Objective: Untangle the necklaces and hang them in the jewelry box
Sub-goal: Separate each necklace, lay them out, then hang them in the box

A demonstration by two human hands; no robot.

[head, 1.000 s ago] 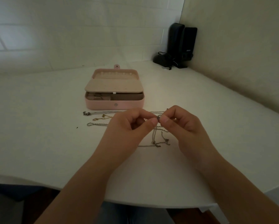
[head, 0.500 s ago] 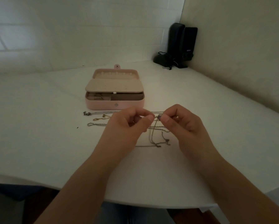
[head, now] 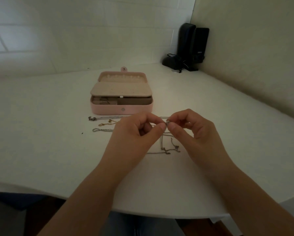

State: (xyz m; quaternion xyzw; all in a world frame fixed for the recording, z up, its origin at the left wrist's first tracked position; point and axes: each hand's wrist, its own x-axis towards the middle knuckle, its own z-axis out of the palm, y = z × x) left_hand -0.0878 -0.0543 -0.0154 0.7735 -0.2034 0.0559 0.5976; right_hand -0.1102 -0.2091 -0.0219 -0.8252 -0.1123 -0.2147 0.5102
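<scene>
Head view: both hands meet just in front of the jewelry box (head: 121,109), a little to its right, raised slightly off the surface (head: 40,150). The left hand (head: 134,133) and the right hand (head: 194,132) each pinch, thumb against forefinger, the same small clasp or bead (head: 167,123) of one necklace (head: 166,143), fingertips almost touching.

From that pinch the chain hangs down toward the person and trails onto the surface in loops. The other necklaces (head: 105,124) lie left of the hands, just in front of the box, their long axes running left to right along its front wall. The box is open, its row of hooks (head: 122,77) at the far side, so the held chain must likely travel up and away, over the inner flap (head: 120,90). Both hands are about equally near.
</scene>
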